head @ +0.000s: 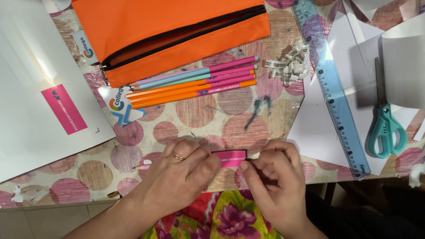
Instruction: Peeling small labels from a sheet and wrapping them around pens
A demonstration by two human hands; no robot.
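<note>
We've got a small pink sticker (233, 158) pinched between both hands near the table's 6 o'clock edge: left hand (179, 172) clamped on its left end with a thin pencil (142, 167) tucked under the palm, right hand (270, 177) fingertips closed on its right end, where a bit of white backing curls off. At 12 o'clock sits an orange fabric pouch (177, 31), zipper open, with a row of smooth pencils (195, 84) just below. A clear blue ruler (334, 88) and teal scissors (386, 128) lie at 3 o'clock, on white paper.
</note>
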